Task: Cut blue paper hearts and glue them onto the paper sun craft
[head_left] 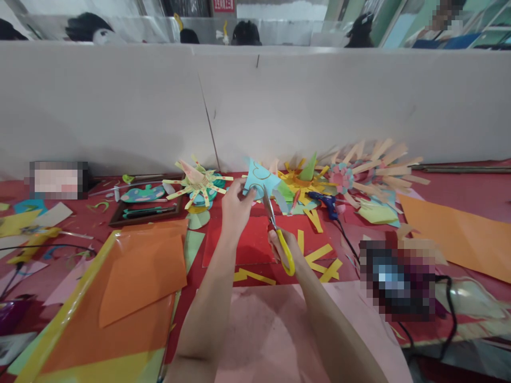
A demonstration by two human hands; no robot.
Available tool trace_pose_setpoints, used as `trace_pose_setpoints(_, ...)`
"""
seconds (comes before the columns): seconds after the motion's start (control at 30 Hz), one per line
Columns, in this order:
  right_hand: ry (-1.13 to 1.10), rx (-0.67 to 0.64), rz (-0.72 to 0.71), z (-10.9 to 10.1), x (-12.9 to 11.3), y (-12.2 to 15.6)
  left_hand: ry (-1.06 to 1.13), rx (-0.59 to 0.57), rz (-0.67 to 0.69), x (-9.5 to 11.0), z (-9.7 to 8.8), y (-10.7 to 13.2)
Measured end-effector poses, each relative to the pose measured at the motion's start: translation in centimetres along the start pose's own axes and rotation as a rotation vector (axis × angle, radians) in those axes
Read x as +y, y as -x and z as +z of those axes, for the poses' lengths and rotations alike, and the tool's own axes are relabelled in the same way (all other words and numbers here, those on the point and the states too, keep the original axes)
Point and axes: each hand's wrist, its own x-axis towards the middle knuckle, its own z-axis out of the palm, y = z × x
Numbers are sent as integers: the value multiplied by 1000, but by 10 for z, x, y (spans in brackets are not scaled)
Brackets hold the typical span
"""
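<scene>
My left hand [235, 208] pinches a piece of light blue paper [261, 174] by its lower left side. Dark curved outlines are drawn on the paper. In my right hand [284, 242] is a pair of scissors [286, 252] with yellow handles, fingers wrapped round the loops. The metal blades point up and meet the paper's lower edge; whether they are parted I cannot tell. Beneath both hands lies a red sheet [251, 242], with several yellow paper strips [319, 257] at its right. A yellow paper sunburst shape [197, 183] stands just left of the blue paper.
A blue glue gun [325, 203] with a cable lies to the right, a yellow glue gun [40, 242] at far left. Orange sheets [147, 271] in a yellow sleeve fill the left front. A white partition [319, 101] stands behind the red table. Peach paper strips [383, 165] fan out at right.
</scene>
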Motion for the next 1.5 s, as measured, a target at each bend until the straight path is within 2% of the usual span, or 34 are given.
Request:
trace_pose_setpoints(0.2,11,8,-7,1,3,-1,66,85,-57,2,3,1)
trace_pose_setpoints(0.33,16,38,-18,0,6,-4,314,163,-263,2,14,3)
trace_pose_setpoints(0.4,17,53,-26,-1,7,-6,412,136,-384,3,20,4)
trace_pose_setpoints(0.47,17,70,-38,-1,9,-6,432,100,-422,4,24,7)
trace_pose_setpoints(0.7,10,85,-52,2,9,-3,266,157,-288,-3,25,9)
trace_pose_setpoints(0.87,35,58,-111,1,8,-2,278,79,-246,-5,17,5)
trace_pose_setpoints(1.1,-121,10,-86,4,17,-6,25,44,-167,6,16,10)
trace_pose_setpoints(1.37,-129,10,-93,3,10,-5,-72,13,-183,8,22,14)
trace_pose_setpoints(1.5,-176,20,-48,4,12,-5,-60,6,-197,8,22,12)
